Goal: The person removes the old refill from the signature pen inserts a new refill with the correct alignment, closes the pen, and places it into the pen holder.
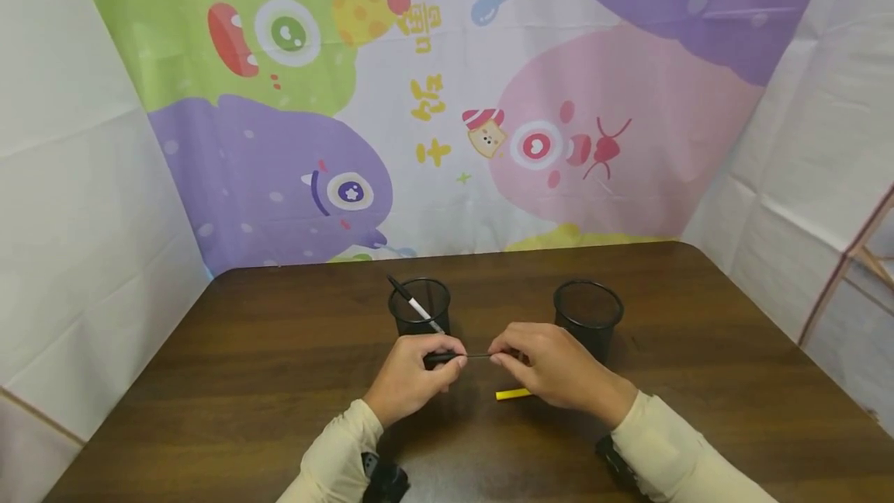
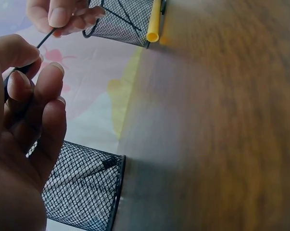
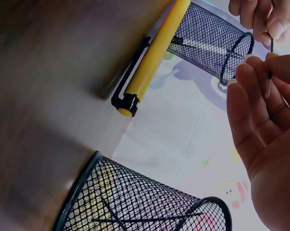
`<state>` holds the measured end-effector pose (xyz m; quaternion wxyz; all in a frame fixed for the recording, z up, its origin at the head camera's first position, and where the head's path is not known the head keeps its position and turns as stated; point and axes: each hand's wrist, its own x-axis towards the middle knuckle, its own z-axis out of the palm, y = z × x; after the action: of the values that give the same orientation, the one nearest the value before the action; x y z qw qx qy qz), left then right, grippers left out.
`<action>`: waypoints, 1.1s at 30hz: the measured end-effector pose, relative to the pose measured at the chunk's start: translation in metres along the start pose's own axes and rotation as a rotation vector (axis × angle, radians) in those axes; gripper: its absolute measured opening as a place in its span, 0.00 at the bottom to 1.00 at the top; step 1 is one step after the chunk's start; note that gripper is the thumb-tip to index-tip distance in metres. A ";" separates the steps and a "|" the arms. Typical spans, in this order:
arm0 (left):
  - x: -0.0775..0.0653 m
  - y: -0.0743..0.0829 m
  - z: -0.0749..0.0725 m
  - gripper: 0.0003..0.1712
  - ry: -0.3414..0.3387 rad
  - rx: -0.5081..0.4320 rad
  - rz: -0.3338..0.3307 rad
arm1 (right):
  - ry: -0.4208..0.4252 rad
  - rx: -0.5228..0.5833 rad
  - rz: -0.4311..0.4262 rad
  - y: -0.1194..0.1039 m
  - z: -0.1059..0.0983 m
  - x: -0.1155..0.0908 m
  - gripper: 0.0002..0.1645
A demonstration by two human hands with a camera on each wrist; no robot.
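Note:
Between both hands, over the table, stretches a thin dark pen refill (image 1: 478, 355). My left hand (image 1: 412, 383) grips a black pen piece (image 1: 438, 359) at the refill's left end. With thumb and fingers my right hand (image 1: 559, 367) pinches the refill near its other end; a short clear tip sticks out past the fingers in the right wrist view. A yellow pen barrel (image 3: 157, 53) with a black clip (image 3: 130, 72) lies on the table, partly hidden by my right hand in the head view. Its open end (image 2: 153, 37) faces the left wrist camera.
Beyond my left hand stands a black mesh pen holder (image 1: 402, 320) with a black-and-white marker (image 1: 419, 309) leaning in it. Another mesh holder (image 1: 594, 332) is behind my right hand. The brown table (image 1: 209, 379) meets a printed cloth (image 1: 447, 216) at the back.

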<state>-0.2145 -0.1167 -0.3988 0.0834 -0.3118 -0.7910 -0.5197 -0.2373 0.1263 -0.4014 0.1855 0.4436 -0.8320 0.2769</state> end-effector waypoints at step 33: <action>0.000 -0.001 -0.004 0.02 0.039 0.003 -0.034 | -0.014 -0.018 0.041 0.009 -0.009 -0.002 0.01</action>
<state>-0.2159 -0.1208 -0.3979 0.0904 -0.2881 -0.7952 -0.5259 -0.2430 0.1373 -0.3976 0.1781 0.4268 -0.8445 0.2700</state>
